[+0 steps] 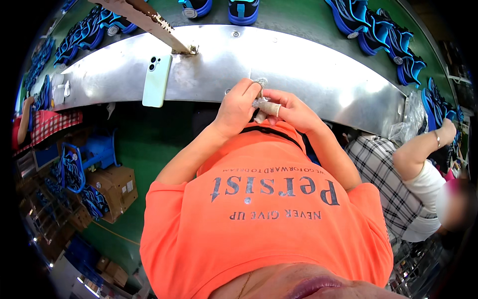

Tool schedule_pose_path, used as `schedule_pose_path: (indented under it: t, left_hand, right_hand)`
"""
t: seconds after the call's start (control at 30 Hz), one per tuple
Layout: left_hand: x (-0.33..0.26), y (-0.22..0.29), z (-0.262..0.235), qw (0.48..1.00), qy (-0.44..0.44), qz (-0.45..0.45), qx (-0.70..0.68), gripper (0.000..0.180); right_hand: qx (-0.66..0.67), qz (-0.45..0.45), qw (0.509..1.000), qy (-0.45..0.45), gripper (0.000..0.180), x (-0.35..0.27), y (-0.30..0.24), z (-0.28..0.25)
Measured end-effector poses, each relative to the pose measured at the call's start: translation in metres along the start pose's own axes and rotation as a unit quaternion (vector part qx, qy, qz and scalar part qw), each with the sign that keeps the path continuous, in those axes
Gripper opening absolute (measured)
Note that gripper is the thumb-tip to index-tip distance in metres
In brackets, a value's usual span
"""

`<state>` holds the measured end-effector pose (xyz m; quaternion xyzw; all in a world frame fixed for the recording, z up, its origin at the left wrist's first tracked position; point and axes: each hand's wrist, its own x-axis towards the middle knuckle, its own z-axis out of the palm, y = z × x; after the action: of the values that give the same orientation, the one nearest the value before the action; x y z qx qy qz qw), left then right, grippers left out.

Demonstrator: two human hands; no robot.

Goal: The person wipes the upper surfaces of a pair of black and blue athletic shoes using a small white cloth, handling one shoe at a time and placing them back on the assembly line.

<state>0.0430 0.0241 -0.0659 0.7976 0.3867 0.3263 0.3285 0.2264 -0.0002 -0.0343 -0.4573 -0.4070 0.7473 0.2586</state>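
Both my hands meet in front of my waist, at the near edge of the metal ledge. My left hand (238, 108) is closed, its thumb and forefinger pinching a crumpled piece of clear plastic (260, 81). Pressed close against it, my right hand (295, 110) has its fingers curled in, with the plastic at their tips. Beige wrapping (269, 108) covers at least one right finger. The exact shape of the plastic is too small to make out.
A pale green phone (157, 82) lies on the metal ledge (298, 65), beside a rusty post (154, 22). Beyond, blue-black shoes (244, 11) stand on a green surface. At right sits a co-worker in a white sleeve (423, 184); another's checked garment (55, 127) shows at left. Cardboard boxes (117, 192) stand behind left.
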Motion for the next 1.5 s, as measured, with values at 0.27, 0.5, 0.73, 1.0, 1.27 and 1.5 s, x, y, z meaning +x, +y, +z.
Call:
schedule_pose_path:
  t: [0.27, 0.5, 0.73, 1.0, 1.27, 1.5]
  left_hand:
    - [0.041, 0.008, 0.001, 0.961, -0.266, -0.068, 0.029, 0.017]
    - [0.070, 0.039, 0.019, 0.993, -0.106, 0.006, 0.055, 0.030]
    - [0.035, -0.008, 0.022, 0.983, -0.068, -0.172, 0.008, 0.041]
    - [0.004, -0.013, 0.022, 0.937, -0.106, -0.291, -0.160, 0.028]
    - [0.053, -0.011, 0.023, 0.947, 0.066, -0.236, -0.210, 0.061]
    - [0.033, 0.003, -0.001, 0.947, 0.053, -0.282, -0.142, 0.047]
  right_hand:
    - [-0.397, -0.119, 0.910, -0.002, 0.028, -0.023, -0.021, -0.012]
    - [0.062, 0.085, 0.982, -0.156, 0.024, -0.015, -0.045, -0.058]
    - [-0.616, -0.119, 0.663, 0.409, 0.066, -0.010, -0.136, -0.250]
    - [-0.634, 0.069, 0.623, 0.453, 0.065, 0.042, -0.119, -0.334]
    - [-0.613, -0.117, 0.750, 0.220, 0.034, -0.007, -0.101, -0.112]
    - [-0.472, -0.166, 0.864, 0.056, 0.042, -0.039, -0.056, -0.012]
